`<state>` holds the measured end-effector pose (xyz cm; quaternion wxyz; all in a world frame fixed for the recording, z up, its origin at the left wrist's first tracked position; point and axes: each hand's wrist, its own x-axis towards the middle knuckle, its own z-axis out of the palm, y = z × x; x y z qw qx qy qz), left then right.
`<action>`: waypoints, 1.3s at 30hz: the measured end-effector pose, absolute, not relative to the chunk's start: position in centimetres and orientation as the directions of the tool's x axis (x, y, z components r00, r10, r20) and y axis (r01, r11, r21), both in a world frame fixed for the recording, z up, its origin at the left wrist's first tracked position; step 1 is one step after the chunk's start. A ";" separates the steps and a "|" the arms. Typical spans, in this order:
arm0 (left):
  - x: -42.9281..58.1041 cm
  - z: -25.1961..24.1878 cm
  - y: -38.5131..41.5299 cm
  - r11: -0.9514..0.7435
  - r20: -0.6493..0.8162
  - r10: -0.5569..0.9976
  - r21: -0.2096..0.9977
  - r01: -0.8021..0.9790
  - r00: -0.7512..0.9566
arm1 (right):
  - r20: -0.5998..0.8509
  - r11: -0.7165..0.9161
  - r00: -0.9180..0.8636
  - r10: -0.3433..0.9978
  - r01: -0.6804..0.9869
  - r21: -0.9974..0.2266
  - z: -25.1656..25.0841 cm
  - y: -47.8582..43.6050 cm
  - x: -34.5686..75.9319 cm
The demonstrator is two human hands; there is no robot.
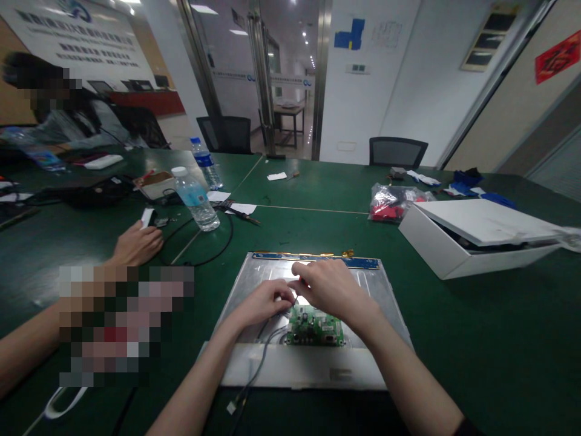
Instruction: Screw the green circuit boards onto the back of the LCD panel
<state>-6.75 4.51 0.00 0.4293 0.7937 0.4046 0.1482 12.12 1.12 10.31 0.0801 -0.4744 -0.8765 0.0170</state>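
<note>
A flat metal display panel [385, 303] lies on the green table in front of me, with a green circuit board [315, 330] on its lower middle. A blue strip board [363, 262] runs along its far edge. My right hand [333, 287] is closed above the circuit board around a small screwdriver [301, 280]; a bit of red and a thin dark shaft show. Close by, my left hand [267, 301] has its fingers pinched at the board's upper left corner; what they hold is hidden. Grey cables [262, 357] run from the board's left side to a white connector [231, 407].
On the left, another person's hand [138, 242] holds a white and black object. Water bottles [195, 200] stand beyond it, near a black cable [231, 233]. At right are a white box [454, 248] and a plastic bag with red items [393, 203]. Another person sits far left.
</note>
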 end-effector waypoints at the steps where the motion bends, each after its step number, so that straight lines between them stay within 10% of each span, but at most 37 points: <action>1: -6.8 0.0 4.5 -0.307 -0.114 0.763 0.802 0.513 0.636 | 0.123 0.548 -0.536 0.835 0.830 -0.104 10.4 1.1 12.1; 39: -7.1 -0.9 4.7 -0.314 -0.112 0.785 0.776 0.546 0.610 | 0.151 0.599 -0.580 0.800 0.779 -0.186 10.6 0.8 12.5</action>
